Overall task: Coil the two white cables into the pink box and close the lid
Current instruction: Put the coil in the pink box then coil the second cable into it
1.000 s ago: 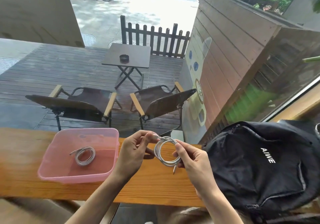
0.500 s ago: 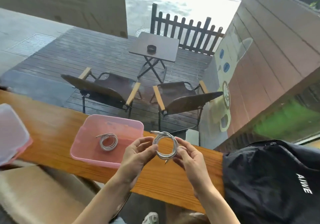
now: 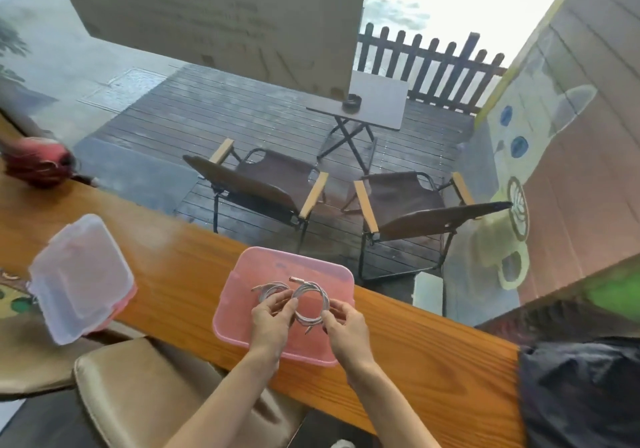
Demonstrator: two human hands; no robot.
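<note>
The open pink box sits on the wooden counter in front of me. One coiled white cable lies inside it, partly hidden by my left hand. I hold a second coiled white cable as a ring over the box. My left hand pinches the ring's left side and my right hand pinches its right side. The box's translucent lid with a pink rim rests apart at the left end of the counter.
The wooden counter runs from left to right against a window. A black backpack lies at its right end, a red object at the far left. A beige stool seat stands below the counter near my arms.
Both hands have carried the coiled cable left, from over the bare counter to above the pink box. My view has swung left, so the lid now shows.
</note>
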